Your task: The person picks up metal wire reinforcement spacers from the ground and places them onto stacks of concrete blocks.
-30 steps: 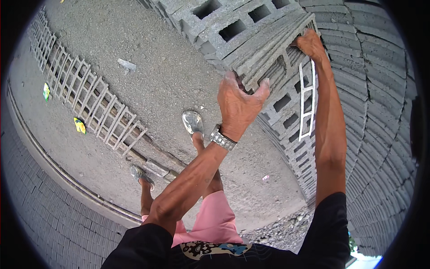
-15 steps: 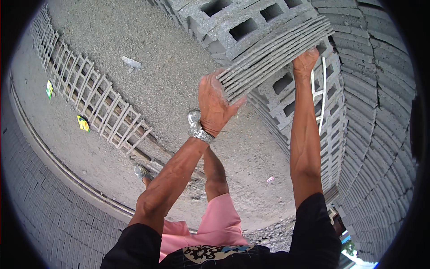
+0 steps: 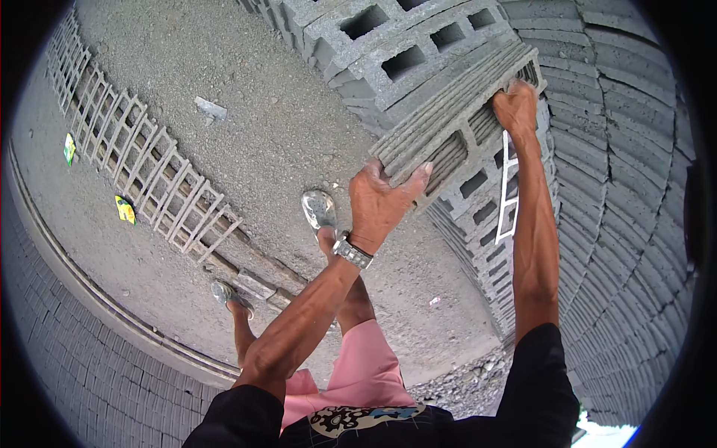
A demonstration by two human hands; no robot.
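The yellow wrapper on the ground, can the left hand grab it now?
Probably not: the left hand grips the grey slabs, and the yellow wrapper lies on the ground, off to the left.

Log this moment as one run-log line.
left hand: gripping frames, left end | right hand: gripping frames, right end | blocks: beyond frames

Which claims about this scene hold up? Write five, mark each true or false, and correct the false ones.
1. The left hand and the right hand both touch the layered grey piece. True.
2. The shorts are blue. False: they are pink.
3. The left arm wears a watch. True.
4. The yellow wrapper lies at the picture's right. False: it lies at the left.
5. The layered grey piece has openings. True.
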